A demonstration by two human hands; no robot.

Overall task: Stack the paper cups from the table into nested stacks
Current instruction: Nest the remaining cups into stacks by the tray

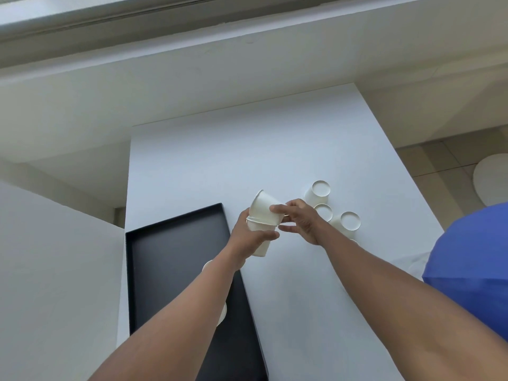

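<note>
Nearest, my left hand (248,237) gripped a nested stack (261,239) above the desk (220,160) beside the black tray (170,257); my right hand's (298,222) fingers pinched a tilted cup (264,206) onto it. Beyond, upturned cups (319,192) waited.

The paper cups (320,191) are plain white, unprinted. They stand on a white counter (247,149). The tray (176,243) is matte black, a shade greyer on its floor. A sleeve (472,259) is solid blue. The floor tiles (428,160) are pale beige with thin darker joints.
</note>
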